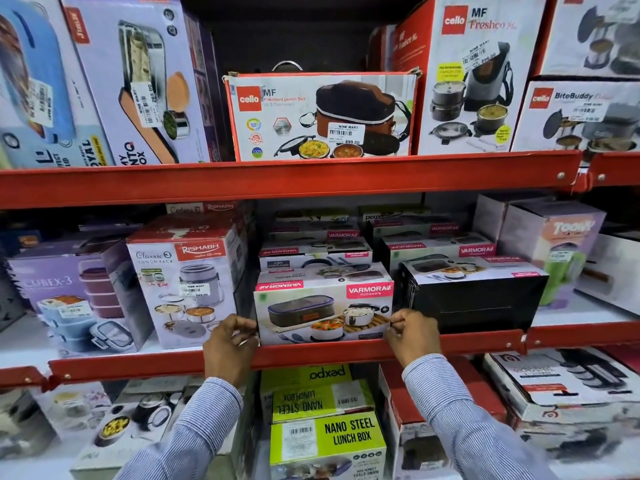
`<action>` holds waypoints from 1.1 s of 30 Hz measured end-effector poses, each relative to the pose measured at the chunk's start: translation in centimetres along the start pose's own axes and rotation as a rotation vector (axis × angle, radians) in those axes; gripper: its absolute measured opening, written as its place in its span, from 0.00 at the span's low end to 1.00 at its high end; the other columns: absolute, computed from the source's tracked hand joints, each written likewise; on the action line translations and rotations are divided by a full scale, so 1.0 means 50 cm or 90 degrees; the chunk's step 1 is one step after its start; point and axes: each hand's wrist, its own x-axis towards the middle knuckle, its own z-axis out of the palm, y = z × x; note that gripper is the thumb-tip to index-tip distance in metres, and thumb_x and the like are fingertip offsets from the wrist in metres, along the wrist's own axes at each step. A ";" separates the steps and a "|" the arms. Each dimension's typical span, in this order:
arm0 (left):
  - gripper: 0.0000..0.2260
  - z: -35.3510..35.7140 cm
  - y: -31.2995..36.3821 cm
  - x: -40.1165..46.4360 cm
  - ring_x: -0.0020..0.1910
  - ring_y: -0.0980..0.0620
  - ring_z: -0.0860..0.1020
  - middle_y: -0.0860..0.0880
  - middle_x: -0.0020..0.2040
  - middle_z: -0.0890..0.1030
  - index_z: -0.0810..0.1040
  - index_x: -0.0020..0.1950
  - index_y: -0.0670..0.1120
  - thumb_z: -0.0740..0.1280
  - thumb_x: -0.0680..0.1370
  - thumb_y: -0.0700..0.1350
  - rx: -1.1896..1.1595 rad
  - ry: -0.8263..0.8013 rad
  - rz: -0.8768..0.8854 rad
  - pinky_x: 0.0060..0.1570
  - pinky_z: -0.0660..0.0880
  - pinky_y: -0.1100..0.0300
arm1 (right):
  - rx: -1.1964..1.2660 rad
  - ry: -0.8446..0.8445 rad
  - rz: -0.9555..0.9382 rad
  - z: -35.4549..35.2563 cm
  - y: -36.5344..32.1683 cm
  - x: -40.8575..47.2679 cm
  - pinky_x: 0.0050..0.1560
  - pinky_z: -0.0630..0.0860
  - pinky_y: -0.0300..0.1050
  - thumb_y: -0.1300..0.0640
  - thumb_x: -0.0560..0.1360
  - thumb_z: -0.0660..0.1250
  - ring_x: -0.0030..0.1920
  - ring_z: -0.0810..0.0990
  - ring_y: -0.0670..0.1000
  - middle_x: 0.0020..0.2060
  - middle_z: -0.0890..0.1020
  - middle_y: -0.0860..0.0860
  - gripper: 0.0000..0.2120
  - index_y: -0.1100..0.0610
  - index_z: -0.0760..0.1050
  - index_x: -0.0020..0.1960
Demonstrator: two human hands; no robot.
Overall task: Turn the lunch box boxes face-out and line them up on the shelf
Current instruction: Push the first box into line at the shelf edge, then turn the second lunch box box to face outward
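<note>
Pinching the Varmora box (323,311) at both lower corners: left hand (230,344) and right hand (412,336) clamped on it. Box sits face-out, long axis along the shelf rail (311,355), black-sided box (474,303) just right.

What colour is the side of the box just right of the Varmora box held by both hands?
Black, plain; the black box shows best in the head view.

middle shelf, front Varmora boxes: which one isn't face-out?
The black-sided Varmora box, right of the right hand. It shows a plain dark panel forward; the one gripped by both hands shows its printed picture front.
</note>
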 end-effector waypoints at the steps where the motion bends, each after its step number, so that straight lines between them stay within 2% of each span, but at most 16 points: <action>1: 0.13 -0.003 -0.002 -0.001 0.46 0.47 0.85 0.45 0.45 0.86 0.79 0.40 0.49 0.72 0.69 0.30 0.002 -0.007 0.001 0.54 0.81 0.47 | -0.009 0.000 -0.005 -0.002 0.001 -0.003 0.51 0.82 0.47 0.59 0.69 0.72 0.43 0.85 0.53 0.43 0.87 0.54 0.07 0.57 0.82 0.47; 3: 0.13 -0.008 0.000 -0.008 0.47 0.46 0.85 0.46 0.45 0.86 0.79 0.41 0.49 0.71 0.70 0.30 -0.004 -0.007 0.005 0.52 0.81 0.51 | -0.028 -0.003 -0.013 -0.014 0.001 -0.011 0.52 0.81 0.46 0.57 0.70 0.71 0.44 0.85 0.53 0.45 0.87 0.53 0.09 0.56 0.83 0.49; 6: 0.09 -0.015 0.024 -0.032 0.43 0.49 0.84 0.49 0.42 0.85 0.80 0.42 0.47 0.70 0.71 0.33 0.043 0.105 0.076 0.50 0.81 0.54 | -0.039 0.005 -0.029 -0.044 0.005 -0.025 0.53 0.80 0.42 0.59 0.70 0.70 0.45 0.85 0.51 0.46 0.87 0.53 0.10 0.56 0.83 0.51; 8: 0.07 -0.009 0.057 -0.055 0.41 0.49 0.82 0.47 0.43 0.84 0.79 0.42 0.46 0.70 0.72 0.33 0.017 0.173 0.172 0.46 0.79 0.64 | -0.045 0.028 -0.049 -0.075 0.006 -0.035 0.50 0.77 0.36 0.60 0.70 0.70 0.43 0.85 0.49 0.44 0.87 0.52 0.09 0.55 0.84 0.49; 10: 0.08 0.017 0.101 -0.080 0.40 0.51 0.81 0.46 0.42 0.83 0.78 0.42 0.46 0.69 0.72 0.33 -0.017 0.194 0.250 0.43 0.76 0.71 | -0.031 0.063 -0.063 -0.115 0.016 -0.040 0.46 0.75 0.34 0.60 0.70 0.70 0.39 0.83 0.46 0.42 0.87 0.50 0.08 0.54 0.84 0.47; 12: 0.10 0.064 0.152 -0.111 0.39 0.56 0.80 0.48 0.40 0.82 0.78 0.41 0.47 0.69 0.71 0.32 -0.044 0.171 0.301 0.42 0.76 0.71 | 0.007 0.091 -0.066 -0.159 0.036 -0.041 0.46 0.77 0.36 0.61 0.70 0.70 0.37 0.82 0.44 0.41 0.87 0.49 0.07 0.54 0.84 0.46; 14: 0.09 0.118 0.201 -0.148 0.39 0.59 0.82 0.52 0.40 0.83 0.78 0.41 0.49 0.70 0.71 0.34 -0.074 0.106 0.307 0.43 0.78 0.68 | 0.025 0.133 -0.069 -0.203 0.063 -0.031 0.46 0.77 0.37 0.60 0.70 0.70 0.38 0.82 0.45 0.40 0.86 0.48 0.07 0.52 0.84 0.46; 17: 0.04 0.209 0.264 -0.197 0.38 0.58 0.84 0.55 0.41 0.85 0.80 0.45 0.51 0.71 0.71 0.44 -0.073 0.017 0.264 0.42 0.81 0.61 | 0.036 0.189 -0.077 -0.270 0.126 0.008 0.49 0.79 0.46 0.58 0.69 0.70 0.41 0.83 0.52 0.41 0.86 0.52 0.10 0.52 0.82 0.49; 19: 0.07 0.262 0.289 -0.219 0.40 0.61 0.84 0.58 0.43 0.85 0.81 0.48 0.50 0.72 0.72 0.44 -0.036 -0.021 0.248 0.44 0.82 0.62 | 0.046 0.209 -0.088 -0.308 0.167 0.043 0.52 0.79 0.51 0.57 0.69 0.71 0.44 0.82 0.55 0.44 0.85 0.55 0.13 0.55 0.80 0.53; 22: 0.17 0.344 0.324 -0.248 0.47 0.62 0.82 0.58 0.51 0.83 0.79 0.60 0.48 0.73 0.72 0.47 0.036 -0.045 0.222 0.51 0.79 0.62 | 0.045 0.214 -0.081 -0.359 0.232 0.089 0.53 0.77 0.51 0.56 0.69 0.71 0.49 0.80 0.58 0.50 0.82 0.58 0.16 0.59 0.78 0.56; 24: 0.23 0.380 0.337 -0.251 0.50 0.58 0.80 0.56 0.53 0.82 0.77 0.65 0.47 0.72 0.72 0.52 0.099 -0.029 0.232 0.54 0.75 0.62 | 0.027 0.190 -0.072 -0.379 0.261 0.118 0.58 0.73 0.52 0.54 0.70 0.71 0.55 0.77 0.62 0.54 0.81 0.61 0.20 0.62 0.76 0.58; 27: 0.29 0.425 0.347 -0.248 0.59 0.47 0.81 0.46 0.61 0.83 0.74 0.68 0.45 0.70 0.72 0.58 0.207 -0.012 0.228 0.58 0.77 0.56 | 0.010 0.100 -0.041 -0.399 0.297 0.161 0.62 0.70 0.51 0.50 0.71 0.69 0.60 0.76 0.63 0.59 0.79 0.63 0.24 0.64 0.74 0.61; 31: 0.36 0.466 0.363 -0.245 0.54 0.40 0.83 0.40 0.53 0.85 0.68 0.72 0.41 0.66 0.71 0.63 0.270 -0.027 0.172 0.52 0.80 0.49 | 0.062 -0.033 0.032 -0.409 0.308 0.196 0.62 0.71 0.51 0.44 0.73 0.65 0.61 0.76 0.62 0.61 0.79 0.61 0.27 0.61 0.72 0.64; 33: 0.39 0.477 0.366 -0.237 0.54 0.38 0.82 0.40 0.54 0.84 0.68 0.72 0.41 0.66 0.70 0.66 0.274 -0.049 0.119 0.52 0.79 0.48 | 0.109 -0.082 0.057 -0.406 0.310 0.212 0.64 0.71 0.51 0.43 0.73 0.65 0.62 0.76 0.61 0.63 0.78 0.60 0.28 0.60 0.71 0.66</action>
